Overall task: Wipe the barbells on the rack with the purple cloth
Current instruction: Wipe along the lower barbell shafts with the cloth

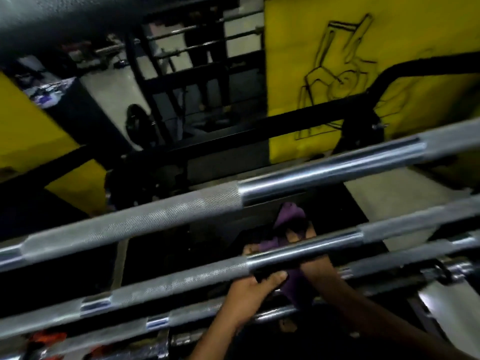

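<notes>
Several steel barbells lie side by side across the rack, slanting up to the right. The top barbell [197, 206] is nearest the camera; the second barbell [181, 278] and a third barbell [124, 329] lie below it. My left hand [249, 292] grips the second barbell at its smooth middle, thumb in front. My right hand [311, 268] reaches under the same bar just to the right and holds the purple cloth [288, 215] bunched against the bar. The cloth shows above and below the bar. My right fingers are partly hidden behind the bar.
A black rack frame [298, 118] runs behind the bars. A yellow wall panel [389, 35] with a line drawing stands at the right. A mirror [181, 61] at the back shows more bars. Orange clips [46, 337] sit at the lower left. Pale floor lies at the right.
</notes>
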